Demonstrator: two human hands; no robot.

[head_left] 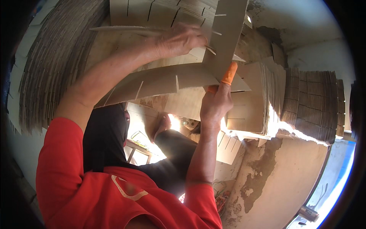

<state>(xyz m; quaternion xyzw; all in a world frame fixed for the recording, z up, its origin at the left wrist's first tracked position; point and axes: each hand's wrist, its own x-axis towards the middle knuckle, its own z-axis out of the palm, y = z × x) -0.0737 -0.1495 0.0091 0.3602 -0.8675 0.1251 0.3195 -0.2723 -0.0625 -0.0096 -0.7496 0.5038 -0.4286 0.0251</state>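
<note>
My left hand [183, 40] is closed, its fingertips pinching a cardboard strip near where several strips cross. My right hand [216, 102], with orange covers [229, 73] on its index finger and thumb, grips the crossing from the near side. One slotted cardboard strip [156, 82] stretches from there to the left, over my lap. A second slotted strip [228, 32] rises away toward the top edge. The two appear joined at an angle, but my fingers partly hide the joint. Beyond my left hand, the thin edge of another cardboard piece [122, 28] shows.
Tall stacks of cardboard strips [61, 65] fill the left side. More slotted sheets [156, 13] lie at the far side. On the right stand packed cardboard bundles [312, 101] and loose upright sheets [251, 99]. A peeling wall [289, 168] is at lower right, with a metal cylinder [309, 213].
</note>
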